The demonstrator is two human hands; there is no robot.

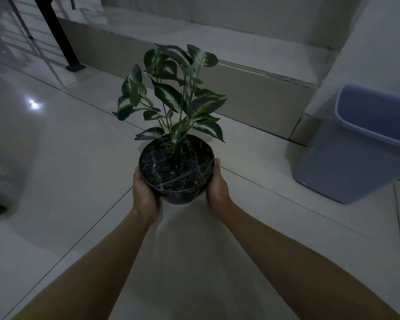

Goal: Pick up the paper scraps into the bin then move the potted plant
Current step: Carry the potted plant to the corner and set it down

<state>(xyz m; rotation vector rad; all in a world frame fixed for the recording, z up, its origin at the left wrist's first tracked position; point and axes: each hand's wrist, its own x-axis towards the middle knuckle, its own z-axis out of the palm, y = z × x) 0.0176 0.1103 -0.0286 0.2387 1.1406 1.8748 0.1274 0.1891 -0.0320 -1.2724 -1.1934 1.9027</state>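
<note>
Dim tiled floor (67, 158), no scraps visible. Left hand (144, 192) and right hand (217, 188) cup the potted plant (176, 167); next, carrying it level.

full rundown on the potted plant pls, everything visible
The dark round pot with the green, white-veined leafy plant stands upright, several thin stems rising from dark soil-like filling. The pot looks glossy, with pale marbled streaks, rounded and narrowing toward the base. The left hand cups its left side and the right hand its right side, fingers reaching the rim. Whether it rests on the pale tiled floor or is lifted cannot be told. It sits left of the blue plastic bin.
</note>
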